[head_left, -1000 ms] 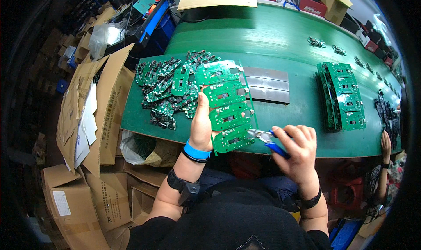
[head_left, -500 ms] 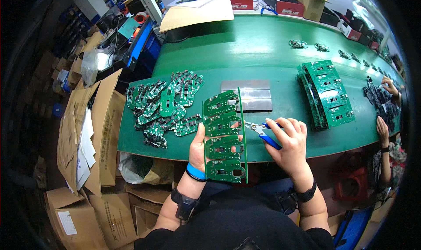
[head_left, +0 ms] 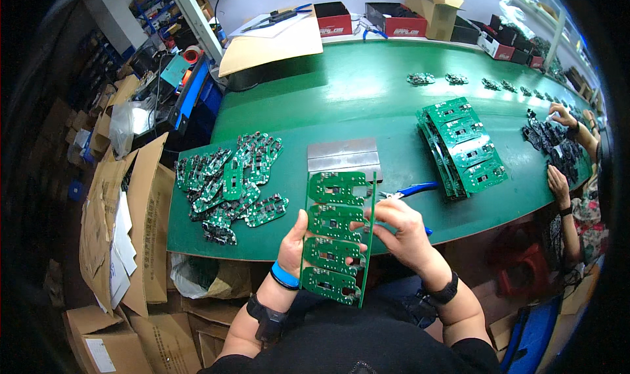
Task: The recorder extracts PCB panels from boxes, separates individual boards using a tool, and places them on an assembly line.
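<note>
My left hand [head_left: 293, 246] grips a green circuit board panel [head_left: 333, 211] by its left side, holding it tilted above the table's near edge. Several board units are joined in the panel, with a narrow strip [head_left: 369, 242] along its right edge. My right hand [head_left: 403, 231] is closed, thumb and fingers pinching at this strip; the fingertips are partly hidden. Blue-handled cutting pliers [head_left: 419, 188] show behind the right hand, handles spread. Whether they lie on the table or rest against the hand, I cannot tell. Beyond the panel is a flat grey metal block [head_left: 344, 156].
Loose circuit boards [head_left: 233, 177] are heaped at left on the green table [head_left: 295, 111]. A stack of board panels [head_left: 459, 144] stands at right. Farther right, another person's hands [head_left: 559, 183] are near dark parts [head_left: 548, 141]. Cardboard boxes [head_left: 141, 242] stand beside the table at left.
The pliers have left my right hand's finger grip and now show behind it. That hand has moved left to the panel's edge strip. The panel sits lower in view, which has shifted.
</note>
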`<state>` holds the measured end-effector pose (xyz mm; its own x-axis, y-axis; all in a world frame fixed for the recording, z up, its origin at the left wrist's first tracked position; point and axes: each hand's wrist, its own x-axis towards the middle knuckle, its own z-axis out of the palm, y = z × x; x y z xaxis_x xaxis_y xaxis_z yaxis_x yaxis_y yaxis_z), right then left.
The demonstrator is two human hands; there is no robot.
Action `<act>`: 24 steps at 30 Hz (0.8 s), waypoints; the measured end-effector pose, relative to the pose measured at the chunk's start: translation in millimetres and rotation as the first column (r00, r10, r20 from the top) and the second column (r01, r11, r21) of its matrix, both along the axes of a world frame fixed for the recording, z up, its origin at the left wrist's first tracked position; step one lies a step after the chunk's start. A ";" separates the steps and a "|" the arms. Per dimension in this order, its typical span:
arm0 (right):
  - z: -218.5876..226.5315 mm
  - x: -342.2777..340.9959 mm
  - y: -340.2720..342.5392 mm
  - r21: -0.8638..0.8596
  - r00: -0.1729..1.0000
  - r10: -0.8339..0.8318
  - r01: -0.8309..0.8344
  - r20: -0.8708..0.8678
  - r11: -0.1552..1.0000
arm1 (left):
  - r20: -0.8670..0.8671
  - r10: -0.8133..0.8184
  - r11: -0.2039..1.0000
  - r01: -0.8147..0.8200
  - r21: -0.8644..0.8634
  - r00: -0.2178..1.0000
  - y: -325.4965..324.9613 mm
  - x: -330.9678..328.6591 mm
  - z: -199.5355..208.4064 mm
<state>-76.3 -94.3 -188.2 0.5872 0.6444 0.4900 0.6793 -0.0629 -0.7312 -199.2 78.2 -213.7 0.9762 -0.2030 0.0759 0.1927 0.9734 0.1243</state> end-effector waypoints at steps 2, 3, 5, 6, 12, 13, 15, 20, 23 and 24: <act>-3.4 3.4 3.5 -0.061 0.994 0.094 -0.098 -0.060 0.993 | 0.004 -0.031 0.999 0.031 -0.019 1.000 0.9 0.6 0.7; -2.9 4.9 4.7 -0.057 0.993 0.099 -0.102 -0.059 0.993 | 0.030 -0.037 0.999 0.038 -0.026 0.999 1.5 -0.8 0.7; -0.9 10.4 7.5 0.029 0.929 0.235 -0.237 -0.286 0.971 | 0.082 -0.047 0.998 0.051 -0.042 0.996 3.9 -3.2 1.4; -8.0 16.1 6.1 0.029 0.932 0.178 -0.178 -0.315 0.984 | -0.109 0.016 0.997 -0.008 0.081 0.994 2.4 -3.1 14.4; -12.7 31.6 12.6 -0.182 0.982 0.029 -0.064 -0.188 0.981 | 0.309 0.324 0.031 -0.336 0.941 0.894 73.4 37.1 79.5; -16.5 30.8 13.8 -0.187 0.986 0.039 -0.069 -0.160 0.980 | 0.424 0.228 -0.191 -0.387 0.902 0.876 86.6 54.3 92.6; -16.2 25.9 22.4 -0.167 0.995 0.075 -0.085 -0.065 0.982 | 0.481 -0.094 -0.536 -0.451 0.713 0.872 109.9 89.4 109.2; -21.3 20.2 36.8 -0.295 0.987 0.056 -0.010 0.147 0.955 | 0.320 -0.318 -0.837 -0.423 0.348 0.892 100.9 149.8 104.3; -24.1 18.3 41.0 -0.486 0.958 0.056 0.091 0.280 0.869 | 0.239 -0.304 -0.856 -0.374 0.358 0.922 87.7 161.1 93.7; -23.8 18.4 41.3 -0.487 0.957 0.057 0.093 0.284 0.869 | 0.208 -0.300 -0.861 -0.358 0.361 0.931 83.5 163.5 91.4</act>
<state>-57.9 -53.0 -212.0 0.4875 0.8341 0.2580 0.8449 -0.3762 -0.3804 -35.7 161.7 -122.3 0.9869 -0.1495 0.0606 -0.1606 -0.9471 0.2780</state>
